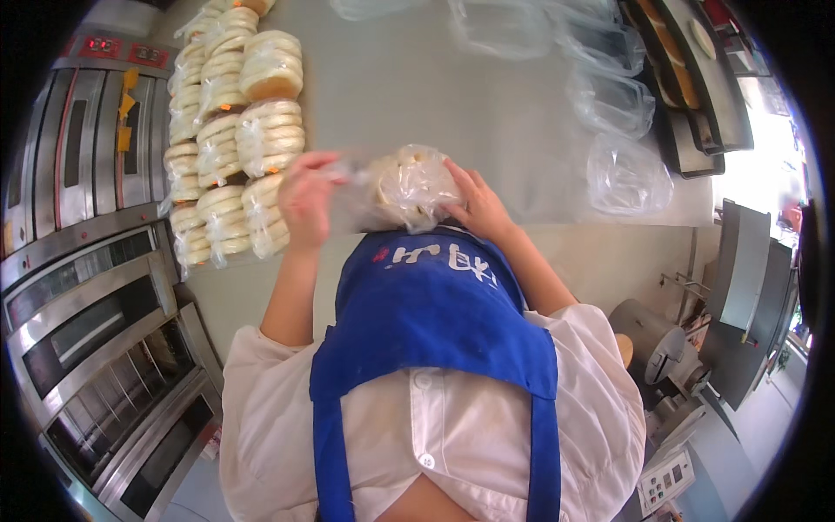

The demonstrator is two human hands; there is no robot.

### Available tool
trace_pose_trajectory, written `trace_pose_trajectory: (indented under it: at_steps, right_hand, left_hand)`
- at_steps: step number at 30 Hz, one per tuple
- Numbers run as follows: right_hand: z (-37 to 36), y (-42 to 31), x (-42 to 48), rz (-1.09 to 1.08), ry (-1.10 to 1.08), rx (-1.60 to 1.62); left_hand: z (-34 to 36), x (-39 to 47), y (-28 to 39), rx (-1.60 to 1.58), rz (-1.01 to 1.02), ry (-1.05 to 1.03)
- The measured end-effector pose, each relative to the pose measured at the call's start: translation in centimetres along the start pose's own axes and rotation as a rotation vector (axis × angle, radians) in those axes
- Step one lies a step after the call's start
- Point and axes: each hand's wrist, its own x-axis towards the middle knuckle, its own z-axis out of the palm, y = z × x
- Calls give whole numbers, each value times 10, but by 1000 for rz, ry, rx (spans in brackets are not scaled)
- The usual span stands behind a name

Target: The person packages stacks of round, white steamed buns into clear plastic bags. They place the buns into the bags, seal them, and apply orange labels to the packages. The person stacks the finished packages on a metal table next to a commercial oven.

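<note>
At the table's near edge, just above the blue apron, sits a clear plastic bag of pale round breads [417,183]. My right hand [479,202] rests against its right side, thumb and fingers spread on the plastic. My left hand [310,196] is off to the left, fingertips pinched on the bag's gathered loose end [346,173], which is blurred. Close beyond that hand stand stacked bagged flat round breads [271,134], several per bag, some with small orange tags.
Clear plastic bags or liners [629,173] lie along the right of the grey table [417,85]. Dark baking trays [691,85] holding browned bread stand at the far right. Steel deck ovens [98,143] line the left. A metal cylindrical machine [652,342] stands at the lower right.
</note>
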Motion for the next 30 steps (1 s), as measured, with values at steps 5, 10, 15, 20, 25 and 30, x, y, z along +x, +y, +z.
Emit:
trace_pose_trajectory:
  at_steps: [5,10,15,20,25,30]
  right_hand:
    - [11,-1,3,21,51,-31]
    - [31,-5,10,42,226,5]
    - [20,-39,9,197,47,225]
    - [7,-23,9,-175,148,-220]
    - [3,-54,25,-77,103,90]
    - [10,-67,25,-34,-71,62]
  left_hand:
    - [13,-25,-98,334,-204,-147]
    - [67,-25,-80,-203,-490,-271]
    - [63,-41,-62,-148,-389,-253]
    - [56,-51,-59,-90,-303,-292]
    - [64,-26,-6,18,-369,-296]
    - [66,-37,3,95,-460,-231]
